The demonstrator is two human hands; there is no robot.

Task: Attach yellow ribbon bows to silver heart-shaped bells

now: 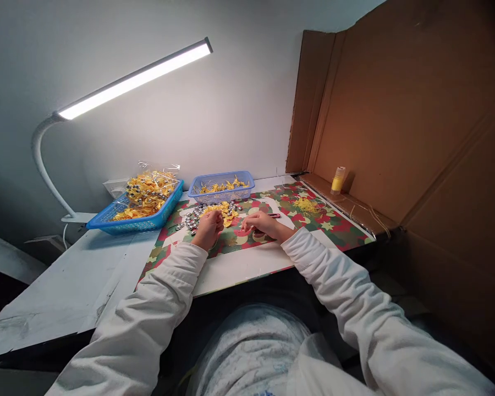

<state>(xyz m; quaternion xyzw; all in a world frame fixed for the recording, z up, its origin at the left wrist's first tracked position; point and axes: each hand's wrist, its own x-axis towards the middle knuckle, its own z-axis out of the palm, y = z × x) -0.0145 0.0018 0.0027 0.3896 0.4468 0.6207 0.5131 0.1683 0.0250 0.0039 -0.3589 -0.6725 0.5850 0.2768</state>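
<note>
My left hand [208, 229] is closed, its fingers pinched together just in front of a pile of yellow petal-like pieces [230, 215]. Shiny silver beads [193, 219] are heaped beside that hand, to its left and behind it. A short way to the right, my right hand [262, 224] is also closed, with thumb and fingertips together and pointing left. Whatever is in either pinch is too small to make out. Behind my right hand lies a small dark reddish tool [274, 215], partly hidden.
A blue basket [165, 220] with bagged yellow and silver pieces stands at left, by a lit lamp [136, 80]. Behind the piles sits a lavender basket [198, 195] of yellow pieces. Yellow strings [307, 205] lie right. A yellow-filled tube [337, 181] stands by the cardboard wall [396, 110].
</note>
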